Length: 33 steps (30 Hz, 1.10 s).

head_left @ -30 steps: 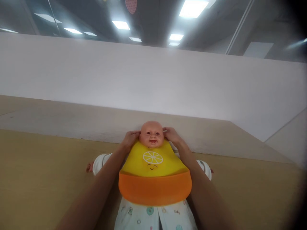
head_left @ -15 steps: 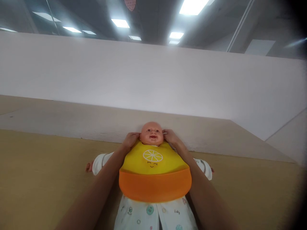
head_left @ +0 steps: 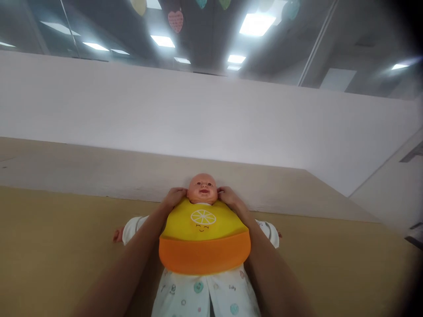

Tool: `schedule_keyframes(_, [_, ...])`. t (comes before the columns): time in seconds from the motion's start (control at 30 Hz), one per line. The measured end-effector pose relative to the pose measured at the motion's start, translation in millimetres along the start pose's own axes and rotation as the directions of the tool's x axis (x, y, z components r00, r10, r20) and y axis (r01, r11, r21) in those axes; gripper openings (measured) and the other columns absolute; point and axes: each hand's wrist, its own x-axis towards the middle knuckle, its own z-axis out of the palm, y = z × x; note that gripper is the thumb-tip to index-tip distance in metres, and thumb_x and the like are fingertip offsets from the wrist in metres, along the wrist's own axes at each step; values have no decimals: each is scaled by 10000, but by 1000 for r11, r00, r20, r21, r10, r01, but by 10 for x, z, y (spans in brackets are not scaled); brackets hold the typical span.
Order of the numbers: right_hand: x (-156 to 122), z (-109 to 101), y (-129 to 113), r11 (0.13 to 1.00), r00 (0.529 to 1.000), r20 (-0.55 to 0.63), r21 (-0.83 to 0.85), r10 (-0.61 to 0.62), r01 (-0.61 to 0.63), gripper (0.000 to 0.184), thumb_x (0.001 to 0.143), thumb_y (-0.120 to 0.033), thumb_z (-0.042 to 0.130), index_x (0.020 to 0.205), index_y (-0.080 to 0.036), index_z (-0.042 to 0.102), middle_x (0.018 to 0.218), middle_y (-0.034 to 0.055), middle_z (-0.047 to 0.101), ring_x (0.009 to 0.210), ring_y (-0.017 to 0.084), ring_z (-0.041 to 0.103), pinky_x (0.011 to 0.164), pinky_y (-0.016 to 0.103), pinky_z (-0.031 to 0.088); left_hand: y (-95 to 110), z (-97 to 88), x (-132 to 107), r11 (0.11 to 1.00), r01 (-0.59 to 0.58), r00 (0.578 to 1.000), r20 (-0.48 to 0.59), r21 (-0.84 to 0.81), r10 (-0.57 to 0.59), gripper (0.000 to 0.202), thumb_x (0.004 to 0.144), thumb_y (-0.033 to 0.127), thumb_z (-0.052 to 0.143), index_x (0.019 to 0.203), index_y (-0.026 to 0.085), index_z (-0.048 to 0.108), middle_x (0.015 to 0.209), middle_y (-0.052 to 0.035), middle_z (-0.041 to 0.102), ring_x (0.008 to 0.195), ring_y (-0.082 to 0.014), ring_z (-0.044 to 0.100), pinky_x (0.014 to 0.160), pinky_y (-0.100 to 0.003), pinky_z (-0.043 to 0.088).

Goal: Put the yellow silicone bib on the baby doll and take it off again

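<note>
A baby doll [head_left: 202, 189] lies on its back on a tan tabletop [head_left: 59, 246], dressed in a white patterned romper [head_left: 198, 293]. Over its chest lies a yellow silicone bib [head_left: 204, 222] with a lemon-slice print and an orange catch pocket [head_left: 204, 253]. My left hand [head_left: 174, 197] and my right hand [head_left: 229, 197] sit on either side of the doll's neck. Both pinch the bib's upper ends, and my fingers hide the ends and any fastening behind the neck.
A white partition wall [head_left: 198, 119] rises behind the tabletop, with a beige ledge [head_left: 99, 176] at its foot. Heart-shaped paper decorations [head_left: 175, 21] hang from the dark ceiling among the lights, far from my hands.
The whole scene has shifted slightly left and the ceiling shows more. My hands stay at the doll's neck, and the bib sits as before.
</note>
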Motion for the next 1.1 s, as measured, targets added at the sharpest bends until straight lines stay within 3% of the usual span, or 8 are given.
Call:
schedule_keyframes(0.27, [-525,-199,-173,1000,1000,7,13,7,-7,252,649,-222,558,868,-158,665,886,80,666,717,184,575,566,259,393,205,-72,-295,996,-51,998,-20,77,52,146,564,296,632,625,174,684,609,-32,654,606,-197,587,559,-278,423])
schedule_keyframes(0.43, [-905,-337,-133,995,988,126,57,-85,78,189,716,-316,594,783,-160,676,853,68,654,739,175,554,598,264,377,337,-234,-803,979,-134,990,-18,151,139,203,606,372,679,647,178,718,750,-43,701,799,-239,610,631,-269,424])
schedule_keyframes(0.57, [-1219,-394,-77,983,985,170,184,-41,9,262,730,-426,633,826,-183,659,673,-11,552,549,99,447,494,221,289,308,-387,-1270,981,-24,995,-90,194,43,288,657,449,705,854,247,761,1085,-41,715,1039,-284,600,733,-282,461])
schedule_keyframes(0.67, [-1468,-373,-54,948,987,158,313,11,-60,302,743,-481,637,815,-189,613,579,-46,445,473,71,353,462,216,205,248,-425,-1512,992,16,996,-91,122,-5,333,702,477,685,961,278,750,1227,-33,663,1111,-281,579,807,-294,475])
schedule_keyframes(0.8, [-1712,-313,-57,939,993,108,343,-52,12,365,742,-521,657,862,-179,611,658,-19,529,529,83,469,485,215,258,204,-353,-1695,997,-42,999,-13,-70,41,390,729,491,661,1006,223,723,1276,-66,616,1144,-257,549,788,-272,505])
schedule_keyframes(0.9, [-1822,-258,-44,954,997,27,296,-68,57,448,732,-564,651,949,-175,601,628,-24,547,515,96,489,465,210,266,184,-275,-1825,991,-100,995,-33,-83,98,458,753,543,621,1073,220,678,1188,-67,620,978,-220,592,644,-256,517])
schedule_keyframes(1.0, [-1922,-172,39,950,993,-16,290,-119,118,488,759,-572,628,1035,-175,566,591,-33,537,516,112,499,476,221,311,128,-195,-1966,984,-177,980,-99,-31,174,512,783,546,587,1167,207,593,806,-11,613,634,-146,554,525,-248,475])
schedule_keyframes(1.1, [-2031,-65,176,928,976,-4,309,-218,208,542,788,-529,635,1187,-194,484,687,-27,567,592,128,539,568,254,420,28,-114,-2057,973,-231,957,-179,15,230,509,816,530,537,1198,194,546,585,47,505,482,-121,455,461,-235,405])
